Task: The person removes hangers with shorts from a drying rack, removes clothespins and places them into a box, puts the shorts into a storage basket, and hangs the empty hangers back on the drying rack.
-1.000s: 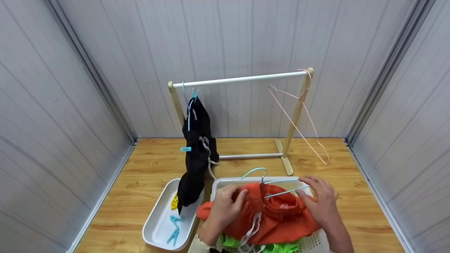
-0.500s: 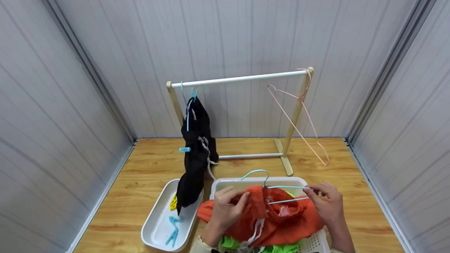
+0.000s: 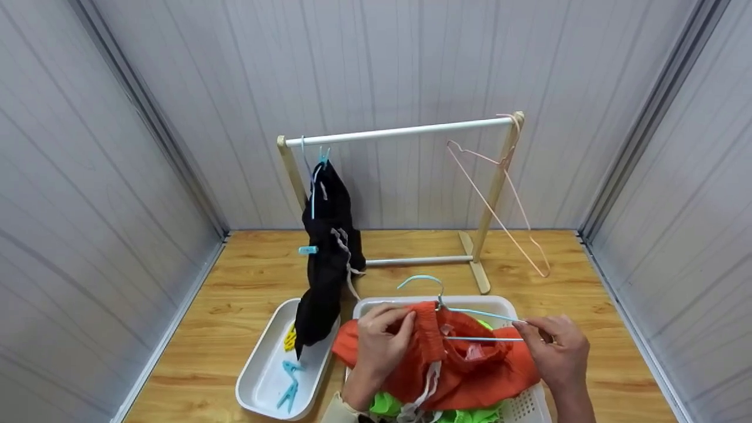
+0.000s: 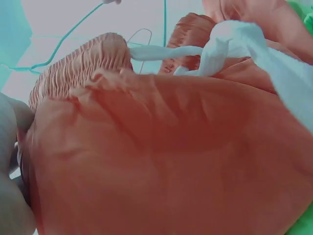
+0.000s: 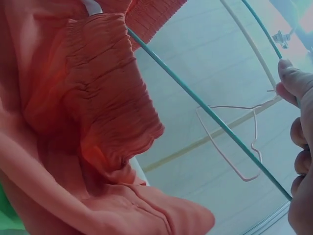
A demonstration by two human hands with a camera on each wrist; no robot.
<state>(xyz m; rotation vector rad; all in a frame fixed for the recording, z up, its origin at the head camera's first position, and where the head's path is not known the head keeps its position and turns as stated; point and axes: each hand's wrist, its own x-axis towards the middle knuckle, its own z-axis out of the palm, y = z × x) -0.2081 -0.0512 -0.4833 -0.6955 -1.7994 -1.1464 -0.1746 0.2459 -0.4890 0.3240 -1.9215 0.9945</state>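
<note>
Orange drawstring pants [image 3: 470, 385] with a gathered waistband lie bunched over the white basket [image 3: 499, 302]. My left hand [image 3: 382, 341] pinches the waistband at its left side. The left part of a light blue wire hanger [image 3: 484, 339] sits inside the waist opening, its hook standing up above the cloth. At the hanger's right end, my right hand [image 3: 558, 352] grips the wire between thumb and fingers. The right wrist view shows the bare lower wire [image 5: 195, 100] running out of the waistband. White drawstring [image 4: 239, 39] loops across the front in the left wrist view.
Behind stands a rack [image 3: 399, 134] bearing black clothing [image 3: 329, 282] on a blue hanger at left and a bare pink hanger [image 3: 484, 197] at right. A white tray [image 3: 249, 376] with blue and yellow clothespins lies left. Green cloth [image 3: 470, 414] shows in the basket.
My right hand has closed its fingers on the hanger's right end and moved slightly right and down. The hanger's hook has shifted a little. My left hand keeps its pinch on the waistband.
</note>
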